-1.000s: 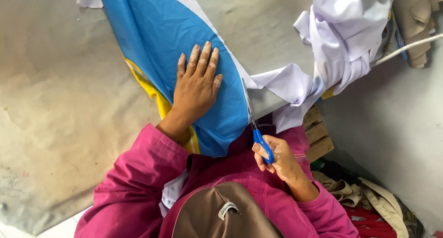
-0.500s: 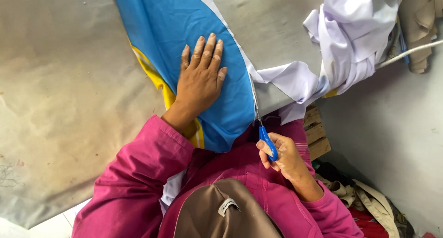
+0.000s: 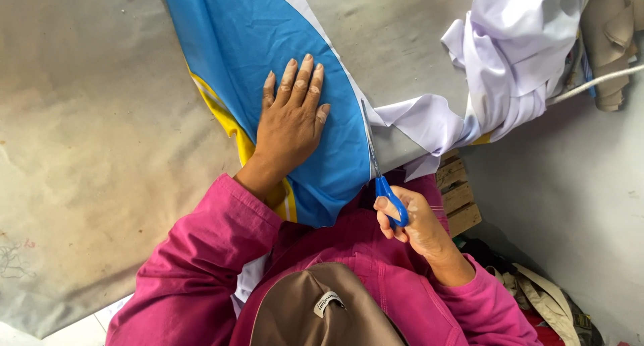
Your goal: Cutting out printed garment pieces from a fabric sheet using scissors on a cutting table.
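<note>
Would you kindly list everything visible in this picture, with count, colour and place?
blue fabric: one, blue with yellow and white stripes, flat on the table, centre.
white fabric: one heap, white, upper right, trailing toward the scissors.
scissors: one pair, blue handles, at the blue fabric's right edge.
table: one, beige-grey covering, left and centre.
wooden pallet: one, pale wood, under the table's edge, right.
cap: one, brown, bottom centre.
sleeves: two, pink, bottom.
left hand: flat on the blue fabric.
right hand: holding the scissors.

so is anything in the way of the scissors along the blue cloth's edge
Nothing visible does. The scissors in the right hand run along the blue cloth edge; the left hand lies flat well left of it.
</note>
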